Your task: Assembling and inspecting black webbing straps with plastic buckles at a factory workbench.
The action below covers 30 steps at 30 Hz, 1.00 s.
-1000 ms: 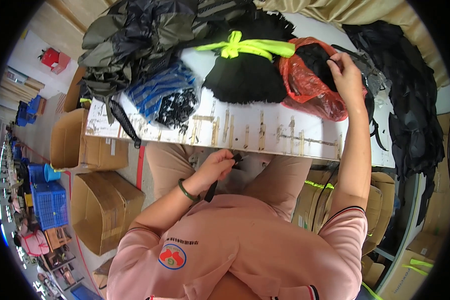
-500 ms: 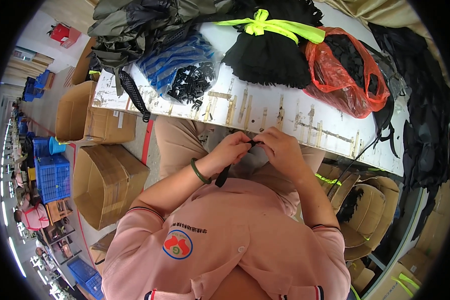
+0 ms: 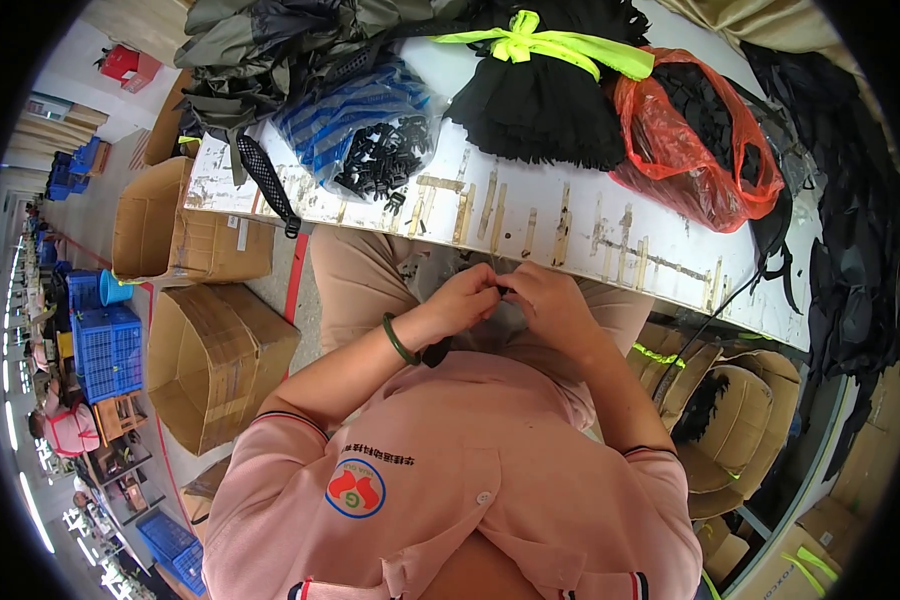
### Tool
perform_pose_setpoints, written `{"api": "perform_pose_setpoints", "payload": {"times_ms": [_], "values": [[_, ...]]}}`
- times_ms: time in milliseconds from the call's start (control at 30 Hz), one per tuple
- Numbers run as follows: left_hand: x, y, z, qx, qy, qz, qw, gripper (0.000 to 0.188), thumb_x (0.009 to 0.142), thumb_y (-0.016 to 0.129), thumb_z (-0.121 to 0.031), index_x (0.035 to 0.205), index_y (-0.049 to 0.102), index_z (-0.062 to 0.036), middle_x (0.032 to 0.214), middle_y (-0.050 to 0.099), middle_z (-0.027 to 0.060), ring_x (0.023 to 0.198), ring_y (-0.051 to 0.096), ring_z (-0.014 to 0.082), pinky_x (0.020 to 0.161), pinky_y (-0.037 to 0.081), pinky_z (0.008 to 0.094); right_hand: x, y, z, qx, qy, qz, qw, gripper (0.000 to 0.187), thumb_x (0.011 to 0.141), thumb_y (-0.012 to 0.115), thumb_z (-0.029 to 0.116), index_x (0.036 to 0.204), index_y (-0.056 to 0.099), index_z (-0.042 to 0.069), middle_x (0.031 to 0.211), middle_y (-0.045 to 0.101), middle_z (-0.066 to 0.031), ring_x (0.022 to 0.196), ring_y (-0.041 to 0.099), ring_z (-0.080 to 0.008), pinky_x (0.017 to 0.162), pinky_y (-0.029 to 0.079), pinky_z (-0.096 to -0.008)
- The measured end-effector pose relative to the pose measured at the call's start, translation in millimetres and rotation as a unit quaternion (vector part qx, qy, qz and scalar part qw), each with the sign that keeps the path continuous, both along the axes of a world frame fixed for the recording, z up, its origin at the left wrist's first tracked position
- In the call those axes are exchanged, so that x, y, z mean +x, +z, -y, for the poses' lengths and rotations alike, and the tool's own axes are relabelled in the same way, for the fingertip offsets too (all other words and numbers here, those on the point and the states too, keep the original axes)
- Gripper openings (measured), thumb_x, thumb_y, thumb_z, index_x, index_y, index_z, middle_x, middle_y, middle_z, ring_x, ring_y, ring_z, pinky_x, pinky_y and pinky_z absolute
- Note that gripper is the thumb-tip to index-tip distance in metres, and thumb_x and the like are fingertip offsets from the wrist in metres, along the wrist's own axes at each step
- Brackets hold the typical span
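Observation:
My left hand (image 3: 464,302) and my right hand (image 3: 542,300) meet just off the table's front edge, above my lap. Both are closed, with fingertips pinching a small black piece between them that is mostly hidden. A black strap (image 3: 435,352) hangs below my left wrist, by the green bangle. It appears to run up into the left hand. On the table beyond lie a clear and blue-striped bag (image 3: 345,125) spilling black plastic buckles (image 3: 382,160), and a bundle of black strips (image 3: 535,115) tied with a neon-yellow band (image 3: 530,45).
The white table (image 3: 450,225) carries strips of old tape. A red plastic bag (image 3: 670,160) of black pieces sits at its right, dark fabric (image 3: 260,50) at its far left. Open cardboard boxes (image 3: 215,365) stand left on the floor; another box (image 3: 745,430) is at right.
The hands have drawn slightly closer together, covering more of the black piece between them. The hanging strap end has shifted up and left, towards the left wrist.

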<state>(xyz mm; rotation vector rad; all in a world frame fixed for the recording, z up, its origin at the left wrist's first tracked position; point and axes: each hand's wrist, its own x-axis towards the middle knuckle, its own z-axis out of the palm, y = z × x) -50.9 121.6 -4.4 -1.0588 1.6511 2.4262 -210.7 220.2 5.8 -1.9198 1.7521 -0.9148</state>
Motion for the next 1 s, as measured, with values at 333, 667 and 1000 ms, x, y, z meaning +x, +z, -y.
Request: {"api": "perform_pose_setpoints", "payload": {"times_ms": [333, 667, 1000], "values": [[-6, 14, 6, -0.050, 0.139, -0.095, 0.985, 0.012, 0.091, 0.048, -0.001, 0.101, 0.053, -0.0041, 0.083, 0.063, 0.0020, 0.053, 0.043, 0.0006, 0.045, 0.033, 0.0151, 27, 15, -6, 0.095, -0.165, 0.493, 0.849, 0.017, 0.094, 0.049, 0.013, 0.109, 0.042, 0.008, 0.077, 0.055, -0.0040, 0.056, 0.047, -0.0103, 0.048, 0.036, -0.0240], [-10, 20, 0, -0.050, 0.168, -0.180, 0.968, 0.013, 0.090, 0.049, 0.003, 0.102, 0.052, -0.0031, 0.088, 0.063, 0.0026, 0.059, 0.051, 0.0047, 0.047, 0.037, 0.0181, 39, 22, -3, 0.137, -0.153, 0.631, 0.748, 0.016, 0.093, 0.051, 0.011, 0.107, 0.043, 0.011, 0.075, 0.056, -0.0053, 0.049, 0.040, -0.0062, 0.041, 0.029, -0.0195], [-13, 14, 6, -0.479, 0.187, -0.139, 0.846, 0.016, 0.077, 0.064, 0.003, 0.092, 0.061, -0.0023, 0.080, 0.060, 0.0065, 0.063, 0.058, 0.0156, 0.056, 0.046, 0.0249, 47, 24, 3, 0.133, -0.194, 0.695, 0.679, 0.016, 0.092, 0.053, 0.012, 0.106, 0.044, 0.010, 0.074, 0.053, -0.0034, 0.049, 0.036, -0.0055, 0.041, 0.027, -0.0196]]}}
